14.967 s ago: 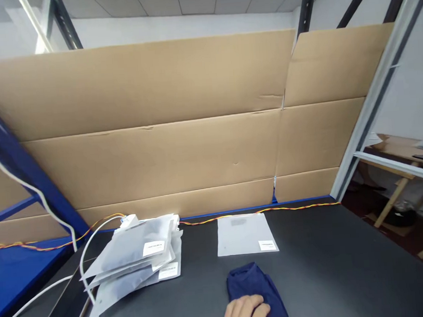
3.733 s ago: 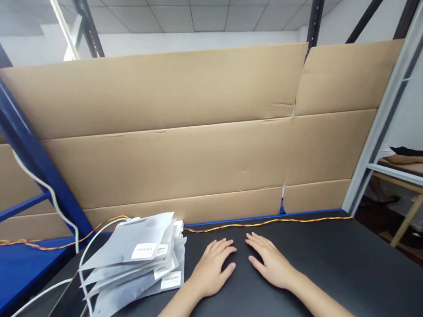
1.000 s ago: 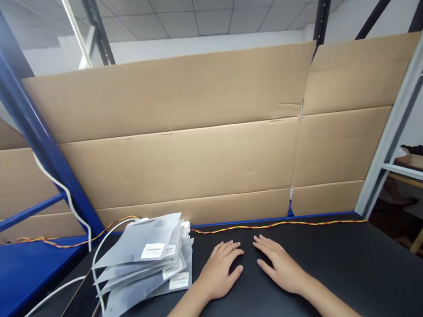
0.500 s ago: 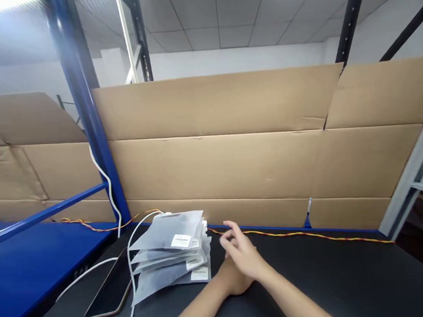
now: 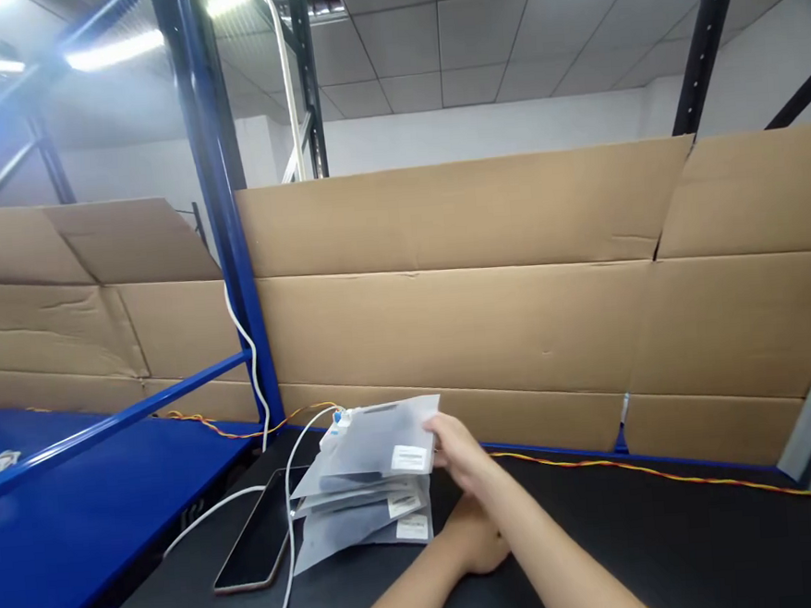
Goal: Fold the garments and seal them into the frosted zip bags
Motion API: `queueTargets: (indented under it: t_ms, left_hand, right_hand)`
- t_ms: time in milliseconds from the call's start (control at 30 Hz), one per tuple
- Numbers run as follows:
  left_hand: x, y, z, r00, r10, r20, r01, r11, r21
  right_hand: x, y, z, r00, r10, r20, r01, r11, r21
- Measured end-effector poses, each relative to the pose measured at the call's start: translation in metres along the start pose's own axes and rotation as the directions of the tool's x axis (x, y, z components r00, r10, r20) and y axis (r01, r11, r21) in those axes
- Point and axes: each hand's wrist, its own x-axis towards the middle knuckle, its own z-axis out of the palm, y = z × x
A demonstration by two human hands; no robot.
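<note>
A stack of frosted plastic bags (image 5: 365, 520) with white barcode labels lies on the black tabletop. My right hand (image 5: 461, 453) pinches the right edge of the topmost frosted bag (image 5: 380, 440), whose label (image 5: 411, 458) faces up. That bag's edge is slightly raised. Curled on the tabletop just right of the stack, my left hand (image 5: 474, 535) seems to hold nothing. My right wrist crosses over it and hides part of its fingers.
A dark phone or tablet (image 5: 255, 541) lies left of the stack, with a white cable (image 5: 289, 553) running between them. Cardboard panels (image 5: 462, 318) wall off the back. A blue post (image 5: 230, 233) and blue rail (image 5: 142, 420) stand at left. Red-yellow twisted wire (image 5: 640, 477) follows the rear edge.
My right hand has moved from above my left hand to the top bag and taken hold of its right edge. The view has shifted left and tilted up somewhat.
</note>
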Motion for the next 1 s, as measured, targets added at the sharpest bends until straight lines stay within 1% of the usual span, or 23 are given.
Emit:
queueTargets:
  t_ms: [67, 133, 200, 267, 333, 400, 467, 533, 567, 600, 667, 700, 733, 767, 800, 833, 867, 900, 933, 967, 1000]
  left_hand:
    - [0.001, -0.005, 0.004, 1.0, -0.018, 0.01, 0.019, 0.999, -0.045]
    - [0.002, -0.011, 0.005, 0.997, -0.078, -0.006, 0.077, 0.992, -0.105]
    - [0.006, -0.016, 0.003, 0.988, -0.152, -0.037, 0.142, 0.971, -0.191]
    - [0.012, -0.021, -0.002, 0.977, -0.204, -0.06, 0.179, 0.941, -0.287]
    - [0.017, -0.022, -0.008, 0.969, -0.238, -0.063, 0.198, 0.904, -0.38]
    - [0.018, -0.02, -0.013, 0.964, -0.262, -0.041, 0.218, 0.871, -0.441]
    - [0.016, -0.016, -0.015, 0.962, -0.272, 0.001, 0.241, 0.854, -0.46]
    - [0.013, -0.012, -0.016, 0.962, -0.27, 0.043, 0.259, 0.853, -0.454]
    - [0.011, -0.01, -0.016, 0.962, -0.266, 0.06, 0.265, 0.854, -0.448]
    - [0.01, -0.009, -0.017, 0.962, -0.263, 0.076, 0.268, 0.855, -0.445]
    - [0.009, -0.007, -0.017, 0.961, -0.259, 0.101, 0.277, 0.854, -0.441]
    - [0.009, -0.006, -0.017, 0.96, -0.257, 0.114, 0.281, 0.854, -0.438]
    - [0.009, -0.004, -0.016, 0.959, -0.254, 0.127, 0.284, 0.854, -0.435]
    - [0.01, -0.002, -0.015, 0.958, -0.251, 0.14, 0.287, 0.855, -0.432]
    - [0.01, 0.001, -0.013, 0.957, -0.246, 0.155, 0.289, 0.856, -0.428]
    - [0.01, 0.004, -0.011, 0.956, -0.236, 0.172, 0.288, 0.859, -0.423]
    - [0.01, 0.008, -0.008, 0.956, -0.224, 0.189, 0.285, 0.863, -0.416]
    - [0.01, 0.011, -0.007, 0.956, -0.212, 0.203, 0.28, 0.868, -0.411]
    - [0.01, 0.014, -0.006, 0.957, -0.201, 0.211, 0.273, 0.871, -0.409]
    - [0.01, 0.016, -0.006, 0.96, -0.193, 0.204, 0.263, 0.873, -0.41]
    - [0.01, 0.017, -0.008, 0.965, -0.188, 0.182, 0.249, 0.877, -0.412]
  right_hand:
    - [-0.019, -0.001, -0.034, 0.996, -0.061, -0.058, 0.065, 0.995, 0.069]
    - [-0.043, 0.001, -0.079, 0.99, -0.077, -0.118, 0.091, 0.989, 0.113]
    - [-0.071, 0.008, -0.127, 0.984, -0.066, -0.165, 0.088, 0.987, 0.135]
    - [-0.1, 0.019, -0.171, 0.983, -0.023, -0.185, 0.053, 0.986, 0.161]
    - [-0.127, 0.032, -0.203, 0.987, 0.012, -0.159, 0.009, 0.991, 0.134]
    - [-0.147, 0.04, -0.223, 0.993, 0.028, -0.117, -0.022, 0.998, 0.054]
    - [-0.159, 0.042, -0.233, 0.995, 0.09, -0.051, -0.094, 0.993, -0.075]
    - [-0.165, 0.039, -0.239, 0.986, 0.164, -0.01, -0.162, 0.964, -0.212]
    - [-0.165, 0.037, -0.242, 0.983, 0.181, -0.009, -0.177, 0.947, -0.268]
    - [-0.164, 0.035, -0.245, 0.985, 0.171, -0.027, -0.17, 0.935, -0.311]
    - [-0.159, 0.034, -0.25, 0.989, 0.088, -0.116, -0.125, 0.92, -0.372]
    - [-0.157, 0.034, -0.25, 0.984, 0.011, -0.176, -0.084, 0.908, -0.411]
    - [-0.154, 0.035, -0.249, 0.969, -0.087, -0.23, -0.031, 0.883, -0.468]
    - [-0.152, 0.035, -0.245, 0.946, -0.194, -0.259, 0.024, 0.84, -0.542]
    - [-0.151, 0.035, -0.239, 0.923, -0.293, -0.249, 0.077, 0.776, -0.626]
    - [-0.151, 0.035, -0.231, 0.909, -0.365, -0.203, 0.122, 0.698, -0.706]
    - [-0.152, 0.034, -0.222, 0.909, -0.395, -0.135, 0.154, 0.617, -0.771]
    - [-0.154, 0.032, -0.213, 0.924, -0.378, -0.063, 0.171, 0.554, -0.815]
    - [-0.157, 0.031, -0.204, 0.945, -0.326, -0.004, 0.175, 0.518, -0.837]
    - [-0.159, 0.03, -0.197, 0.965, -0.26, 0.036, 0.169, 0.513, -0.842]
    - [-0.161, 0.028, -0.193, 0.979, -0.194, 0.057, 0.154, 0.529, -0.835]
